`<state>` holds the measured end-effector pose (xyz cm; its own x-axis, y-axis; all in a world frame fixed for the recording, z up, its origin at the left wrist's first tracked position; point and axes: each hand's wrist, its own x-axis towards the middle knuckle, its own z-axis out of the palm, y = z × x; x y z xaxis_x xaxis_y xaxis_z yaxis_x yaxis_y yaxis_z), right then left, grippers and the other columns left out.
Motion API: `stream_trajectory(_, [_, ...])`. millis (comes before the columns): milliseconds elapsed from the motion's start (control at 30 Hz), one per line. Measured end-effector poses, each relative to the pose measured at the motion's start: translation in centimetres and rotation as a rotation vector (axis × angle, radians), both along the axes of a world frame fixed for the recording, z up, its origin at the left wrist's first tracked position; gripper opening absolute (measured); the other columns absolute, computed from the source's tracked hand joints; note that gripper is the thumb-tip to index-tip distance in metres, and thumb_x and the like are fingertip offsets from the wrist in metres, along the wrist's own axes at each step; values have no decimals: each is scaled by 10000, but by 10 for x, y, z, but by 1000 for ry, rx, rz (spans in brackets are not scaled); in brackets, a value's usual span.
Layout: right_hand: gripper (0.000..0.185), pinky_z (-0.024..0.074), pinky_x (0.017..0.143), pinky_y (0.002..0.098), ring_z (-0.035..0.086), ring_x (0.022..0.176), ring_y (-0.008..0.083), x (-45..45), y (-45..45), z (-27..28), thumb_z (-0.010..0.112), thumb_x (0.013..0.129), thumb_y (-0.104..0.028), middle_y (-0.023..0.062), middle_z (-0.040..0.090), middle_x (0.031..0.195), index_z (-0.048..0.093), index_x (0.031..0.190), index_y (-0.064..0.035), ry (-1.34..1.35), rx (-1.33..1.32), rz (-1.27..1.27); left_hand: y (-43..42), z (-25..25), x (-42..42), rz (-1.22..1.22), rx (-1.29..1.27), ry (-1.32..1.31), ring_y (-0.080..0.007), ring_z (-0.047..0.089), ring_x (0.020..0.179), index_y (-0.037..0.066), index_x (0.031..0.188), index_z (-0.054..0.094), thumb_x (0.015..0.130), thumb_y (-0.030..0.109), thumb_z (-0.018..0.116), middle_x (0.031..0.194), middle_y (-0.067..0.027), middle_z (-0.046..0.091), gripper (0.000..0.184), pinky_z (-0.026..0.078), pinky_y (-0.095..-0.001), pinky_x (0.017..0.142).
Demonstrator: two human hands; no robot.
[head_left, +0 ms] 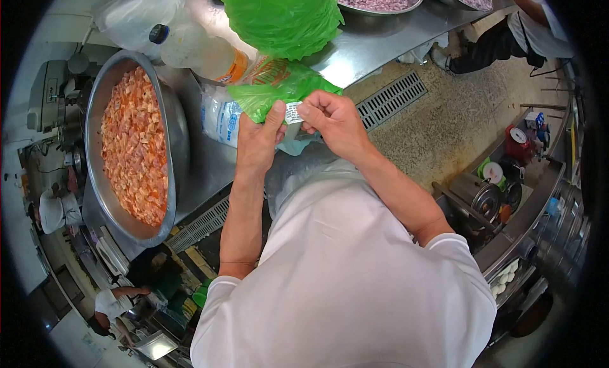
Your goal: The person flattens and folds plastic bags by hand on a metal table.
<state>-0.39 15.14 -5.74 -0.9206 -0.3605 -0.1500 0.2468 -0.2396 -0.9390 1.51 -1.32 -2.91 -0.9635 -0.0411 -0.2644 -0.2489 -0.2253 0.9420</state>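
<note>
My left hand (259, 138) is closed on a green plastic bag (254, 100), its thumb pressed against the front. A small white printed label (294, 113) shows between my two hands, against the green plastic. My right hand (340, 124) pinches at the label's right edge with thumb and forefinger; whether the label is stuck to the bag I cannot tell. Just left of my left hand lies a clear bag with blue print (220, 119). Beyond the hands, a large stack of green plastic sheets or bags (279, 16) sits on the metal table (355, 48).
A deep metal basin (172, 124) of diced reddish meat (132, 149) stands at left. Behind it is a clear bottle (189, 48) with a dark cap. Chopped purple onion fills a bowl (406, 12) at the back. Co-workers (539, 25) stand at far right and left. Pots (479, 197) stand at right.
</note>
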Motion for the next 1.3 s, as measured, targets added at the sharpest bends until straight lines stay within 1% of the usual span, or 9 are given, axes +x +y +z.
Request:
stream_trajectory(267, [334, 485, 633, 242, 530, 639, 75, 0, 7, -4, 613, 1023, -312, -5, 593, 735, 628, 848, -27, -108, -33, -94, -4, -8, -1, -101, -74, 108, -86, 454, 598, 32, 1071, 597, 1005, 304, 634, 778, 2, 557, 282, 361, -261, 518])
stream_trajectory(400, [369, 484, 622, 238, 509, 602, 75, -3, 29, -36, 568, 1043, -343, -12, 566, 701, 625, 855, -31, -335, 127, 11, -28, -3, -2, 64, 312, -4, -153, 552, 628, -3, 1124, 609, 950, 220, 586, 910, -81, 657, 284, 442, -300, 543])
stream_trajectory(600, [391, 490, 834, 300, 619, 886, 172, -15, 33, -86, 550, 1038, -348, 104, 674, 941, 663, 1087, 24, 77, 312, -494, -66, 12, -7, 26, 737, 70, -258, 691, 788, -61, 1265, 566, 839, 179, 541, 1077, -196, 702, 489, 536, -353, 570])
stream_trajectory(633, [544, 446, 990, 359, 608, 1066, 227, -20, 37, -86, 471, 1058, -450, 161, 678, 1102, 647, 1172, 52, 40, 261, -333, -73, 14, -9, 4, 759, 82, -260, 684, 726, -82, 1274, 560, 825, 179, 536, 1062, -210, 704, 520, 555, -361, 578])
stream_trajectory(733, [690, 413, 1060, 383, 590, 1154, 230, -28, 33, -76, 365, 1063, -557, 176, 656, 1213, 619, 1231, 63, -106, 14, -96, -56, 35, -12, 414, 521, -56, -256, 668, 652, -100, 1291, 545, 824, 188, 535, 1049, -218, 704, 548, 571, -360, 592])
stream_trajectory(833, [819, 238, 1201, 420, 411, 1409, 270, -41, 24, -53, 300, 1028, -654, 165, 488, 1484, 467, 1435, 37, -191, -270, -9, -92, 6, -14, -94, 641, 86, -228, 609, 577, -93, 1203, 582, 840, 186, 528, 931, -183, 702, 461, 522, -345, 538])
stream_trajectory(1067, [922, 170, 1215, 429, 362, 1436, 245, -69, 45, -21, 295, 977, -740, 134, 468, 1510, 409, 1490, 17, 68, -169, -26, -94, -9, -17, 67, 435, 26, -162, 540, 499, -78, 1107, 611, 914, 183, 517, 843, -143, 691, 338, 442, -288, 443])
stream_trajectory(1233, [373, 488, 939, 299, 644, 1013, 123, -61, 59, -19, 739, 908, -153, 55, 710, 1149, 663, 1234, 11, -11, -142, 10, -87, -10, -16, 79, 286, 53, -128, 551, 496, -52, 1073, 638, 911, 157, 561, 812, -105, 693, 275, 412, -253, 404])
stream_trajectory(1300, [338, 486, 941, 302, 640, 1011, 123, -58, 62, -19, 711, 934, -162, 51, 712, 1139, 671, 1222, 9, -6, -149, -9, -85, -9, -16, 92, 229, 53, -118, 555, 498, -43, 1063, 645, 904, 146, 585, 798, -89, 692, 254, 411, -245, 401])
